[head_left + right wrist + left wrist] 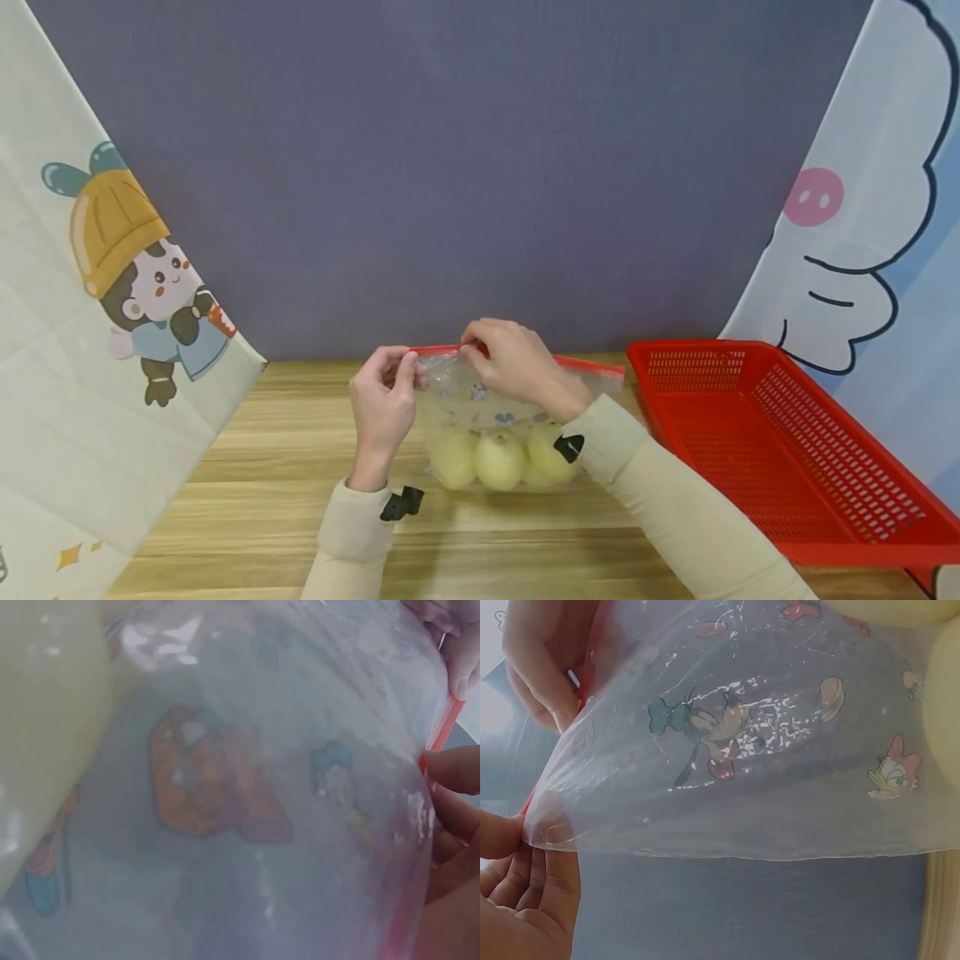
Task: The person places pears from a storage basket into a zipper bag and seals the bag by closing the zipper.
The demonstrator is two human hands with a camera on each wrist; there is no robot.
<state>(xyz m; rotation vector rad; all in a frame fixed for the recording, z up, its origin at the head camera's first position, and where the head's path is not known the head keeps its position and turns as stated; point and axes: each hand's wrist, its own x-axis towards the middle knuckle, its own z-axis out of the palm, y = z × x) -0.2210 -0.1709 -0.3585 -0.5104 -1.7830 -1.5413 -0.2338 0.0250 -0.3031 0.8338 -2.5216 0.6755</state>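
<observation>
Your left hand [382, 408] and right hand [517, 367] each pinch the red zip strip [592, 364] atop a clear printed bag [465, 408], fingers curled on it. The bag stands on the wooden worktop [255, 500], holding pale round fruits [498, 458], beside a red basket [787, 450].

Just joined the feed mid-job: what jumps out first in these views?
Centre of the wooden table, both hands pinch the red zip strip of a clear cartoon-printed bag: left hand at its left corner, right hand near the middle. Pale yellow round fruits sit in the bag's bottom. A red plastic basket lies to the right.
</observation>
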